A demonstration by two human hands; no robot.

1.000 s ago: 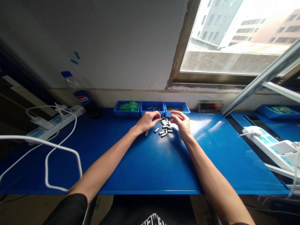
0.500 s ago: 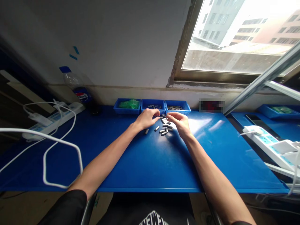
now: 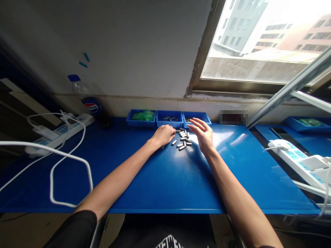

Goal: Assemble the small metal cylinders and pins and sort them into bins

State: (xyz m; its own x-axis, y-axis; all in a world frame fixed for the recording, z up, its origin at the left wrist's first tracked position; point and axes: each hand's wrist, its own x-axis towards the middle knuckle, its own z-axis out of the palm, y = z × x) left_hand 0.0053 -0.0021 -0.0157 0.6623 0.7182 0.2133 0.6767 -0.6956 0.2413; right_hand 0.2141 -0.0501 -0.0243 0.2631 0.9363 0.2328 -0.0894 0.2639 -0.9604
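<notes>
1. Left hand (image 3: pixel 163 135): fingers curled low, just left of the metal pieces (image 3: pixel 183 139); cannot tell whether anything is gripped.
2. Right hand (image 3: pixel 203 134): fingers apart, nothing visible between them; perhaps lifted to leave room.
3. Pieces: loose between the hands, toward the desk's (image 3: pixel 165 182) far edge, likely for reach.
4. Blue trays (image 3: pixel 169 124): abreast along that edge, probably keeping contents separate.

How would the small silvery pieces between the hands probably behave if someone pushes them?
The silvery pieces probably slide easily, since the blue table looks glossy. Their straight outlines suggest they are stiff. Mostly lying on their long sides, they seem unlikely to tip.
</notes>
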